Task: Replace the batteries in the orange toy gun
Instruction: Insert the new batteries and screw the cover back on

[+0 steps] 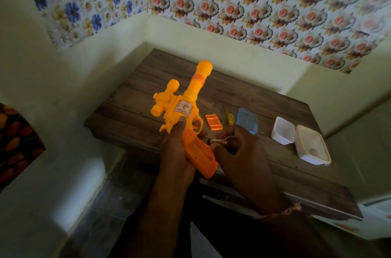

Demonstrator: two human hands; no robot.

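The orange toy gun (186, 107) is held above the near left part of the wooden table (264, 105), barrel pointing away. My left hand (178, 152) grips it around the handle and trigger area. The open slot in the handle faces right. My right hand (239, 147) is right beside the handle and pinches a small battery (220, 141) at the slot's opening. The orange battery cover (214, 122) lies on the table past my hands. Next to the cover lies a yellow-handled screwdriver (230, 119), partly hidden.
A blue-lidded box (247, 122) sits behind my right hand. Two open white plastic containers, the smaller one (283, 131) and a larger one (312, 147), stand at the right. The table fills a wall corner, with cream walls at its left and back.
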